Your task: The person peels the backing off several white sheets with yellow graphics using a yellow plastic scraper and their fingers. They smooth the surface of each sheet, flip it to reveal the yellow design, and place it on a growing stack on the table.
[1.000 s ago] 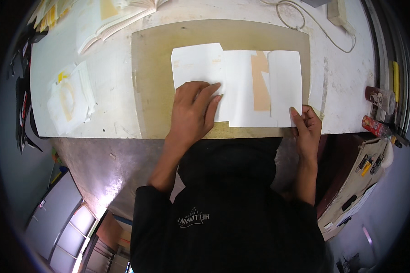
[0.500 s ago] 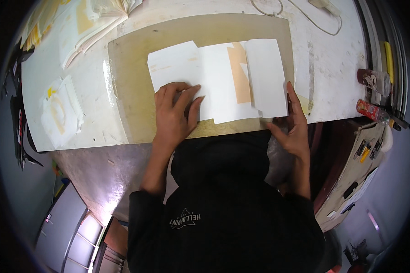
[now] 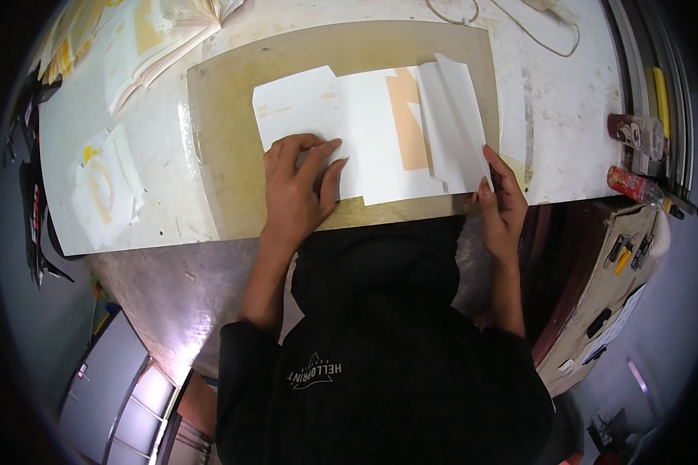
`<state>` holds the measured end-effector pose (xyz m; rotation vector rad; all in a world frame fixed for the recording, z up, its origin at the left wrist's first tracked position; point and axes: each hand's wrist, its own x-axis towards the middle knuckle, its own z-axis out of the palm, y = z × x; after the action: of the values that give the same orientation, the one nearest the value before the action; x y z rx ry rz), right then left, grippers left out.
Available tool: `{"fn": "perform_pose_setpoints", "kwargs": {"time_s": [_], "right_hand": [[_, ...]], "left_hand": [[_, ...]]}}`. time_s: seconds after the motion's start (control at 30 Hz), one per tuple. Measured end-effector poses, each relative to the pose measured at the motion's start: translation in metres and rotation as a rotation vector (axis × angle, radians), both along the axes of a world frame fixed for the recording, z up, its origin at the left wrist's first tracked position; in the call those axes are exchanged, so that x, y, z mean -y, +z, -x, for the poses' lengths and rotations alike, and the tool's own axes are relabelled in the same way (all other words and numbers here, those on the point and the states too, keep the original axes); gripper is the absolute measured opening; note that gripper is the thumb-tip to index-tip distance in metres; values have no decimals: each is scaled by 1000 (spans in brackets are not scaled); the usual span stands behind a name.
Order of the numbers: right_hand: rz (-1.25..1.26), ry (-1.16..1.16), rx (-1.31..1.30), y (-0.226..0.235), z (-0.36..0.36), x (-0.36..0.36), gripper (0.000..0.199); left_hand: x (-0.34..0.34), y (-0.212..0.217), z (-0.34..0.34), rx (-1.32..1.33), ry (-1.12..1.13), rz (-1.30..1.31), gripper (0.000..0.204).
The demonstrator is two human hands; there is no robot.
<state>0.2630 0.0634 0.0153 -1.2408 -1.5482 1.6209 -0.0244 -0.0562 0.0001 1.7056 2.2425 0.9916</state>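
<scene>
- I see the white paper sheet point(image 3: 380, 132) lying on the tan board point(image 3: 225, 139), near the front edge of the worktable point(image 3: 566, 116).
- My left hand point(image 3: 298, 190) lies flat, fingers spread, pinning its left part.
- My right hand point(image 3: 502, 205) pinches the raised right flap point(image 3: 454, 116) at its lower corner.
- I judge it light, thin, floppy and easily creased; edges and corners are the best places to grip.
</scene>
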Motion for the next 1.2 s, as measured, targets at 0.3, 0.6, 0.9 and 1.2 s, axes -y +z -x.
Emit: {"fn": "perform_pose_setpoints", "kwargs": {"time_s": [0.3, 0.6, 0.9, 1.2], "right_hand": [[-108, 96, -97, 7, 8, 0, 69], [-86, 115, -104, 3, 3, -1, 68], [-99, 108, -89, 4, 4, -2, 66], [-75, -219, 24, -8, 18, 9, 34]], "left_hand": [[-1, -1, 0, -2, -4, -11, 29], [-2, 3, 0, 8, -3, -10, 29], [-3, 2, 0, 8, -4, -1, 29], [-1, 0, -1, 10, -3, 8, 29]]}}
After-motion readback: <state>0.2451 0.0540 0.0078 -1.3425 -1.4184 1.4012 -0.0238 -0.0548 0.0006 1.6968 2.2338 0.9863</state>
